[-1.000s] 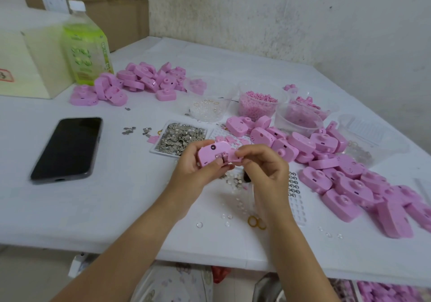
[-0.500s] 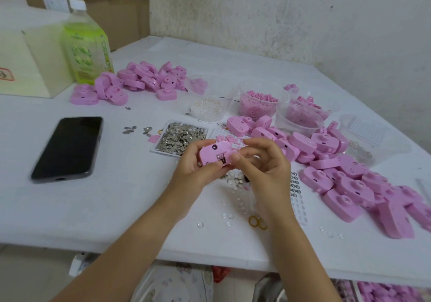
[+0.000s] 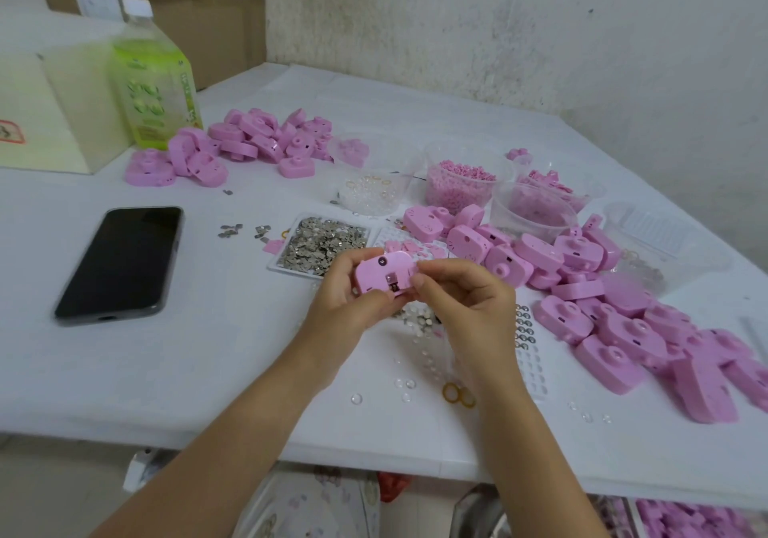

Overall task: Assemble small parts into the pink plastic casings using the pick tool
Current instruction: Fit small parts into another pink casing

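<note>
Pink casing (image 3: 384, 272) was held above the worktop (image 3: 208, 363), left hand (image 3: 347, 302) gripping its left side, right hand (image 3: 465, 298) pinching its right edge, small metal part seated in its open slot.

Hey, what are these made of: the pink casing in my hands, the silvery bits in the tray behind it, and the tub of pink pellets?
Pink casing: moulded plastic by the look, opaque, smooth satin finish, rounded edges. Silvery bits: probably thin stamped metal, since they glint grey. Tub: seemingly thin clear plastic; the pink pellets show through its wall.
</note>
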